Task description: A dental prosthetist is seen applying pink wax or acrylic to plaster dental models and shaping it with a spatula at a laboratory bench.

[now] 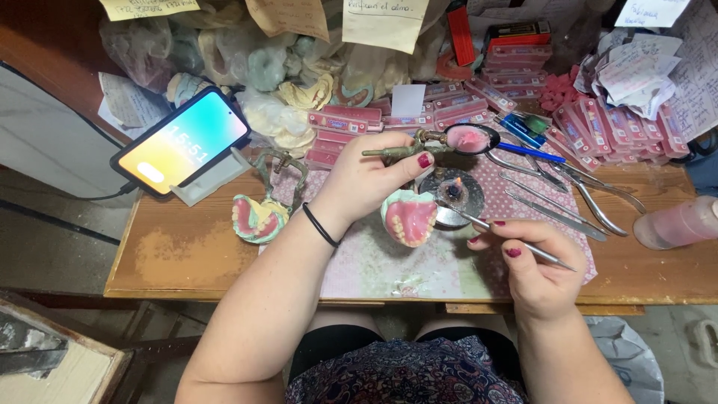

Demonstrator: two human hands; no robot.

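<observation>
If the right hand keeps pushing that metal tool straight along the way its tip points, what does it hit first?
The right hand holds a thin metal instrument aimed up-left. Its tip already sits at the small burner with the flame, so that comes first; height above it is unclear.

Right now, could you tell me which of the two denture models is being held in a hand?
The denture model beside the small burner, gripped by the left hand. The other denture model sits untouched on the table by the phone.
</observation>
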